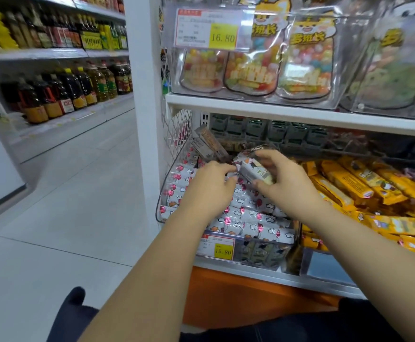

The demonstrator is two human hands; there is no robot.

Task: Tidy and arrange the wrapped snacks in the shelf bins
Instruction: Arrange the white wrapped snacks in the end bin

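A clear shelf bin holds several white wrapped snacks printed with red balloons, lying in rows. Over the bin, my right hand grips one white wrapped snack between curled fingers and thumb. My left hand pinches the crimped left end of that same snack. Both forearms reach in from below. Behind the hands, a few grey-brown snack packs stand tilted at the back of the bin.
Yellow wrapped snacks fill the neighbouring bin on the right. A price tag hangs on the bin front. Above, a white shelf board carries candy bags. Oil bottles line shelves across the aisle at left.
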